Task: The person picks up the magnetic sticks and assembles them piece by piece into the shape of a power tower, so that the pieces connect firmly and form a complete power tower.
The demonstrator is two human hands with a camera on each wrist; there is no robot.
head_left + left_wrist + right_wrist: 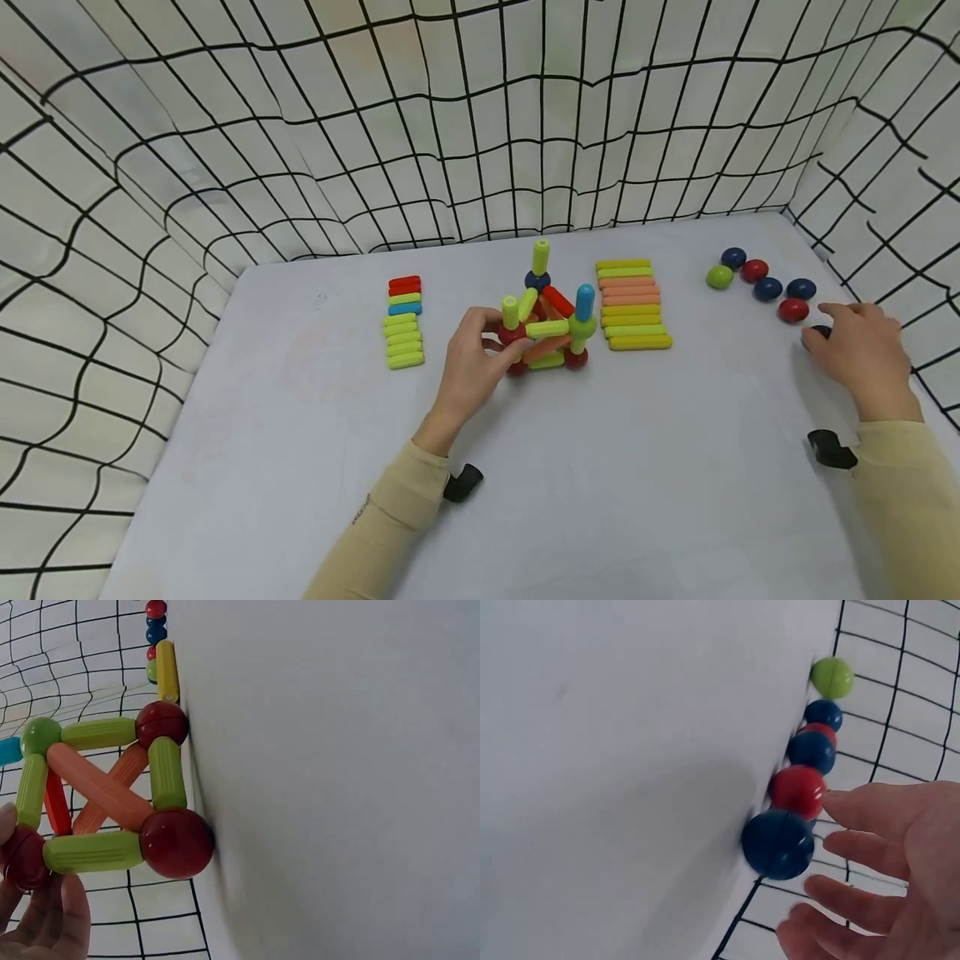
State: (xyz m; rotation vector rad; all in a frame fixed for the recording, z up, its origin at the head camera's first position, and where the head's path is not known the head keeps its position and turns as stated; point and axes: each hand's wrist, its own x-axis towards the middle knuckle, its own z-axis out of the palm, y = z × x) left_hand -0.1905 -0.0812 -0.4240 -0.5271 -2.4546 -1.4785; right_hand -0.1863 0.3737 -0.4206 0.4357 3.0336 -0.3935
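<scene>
My left hand [471, 362] holds a frame of building sticks and balls [547, 328], its fingers and thumb around a red ball [25, 859] at an upper corner. Red, green and blue balls join green, orange and red sticks in it. A blue stick [585, 302] and green sticks stand up from its top balls. Over on the right, my right hand [868, 354] is at a dark blue ball [778, 844]. Its fingers [855, 900] are spread and loosely bent beside that ball, with a gap showing in the right wrist view.
Several more balls, red [793, 311], blue [767, 289] and green [720, 277], lie at the table's right. A row of yellow, green and orange sticks [632, 310] lies behind centre; shorter sticks [405, 327] lie left. Black-lined netting [480, 125] surrounds the white table [600, 500].
</scene>
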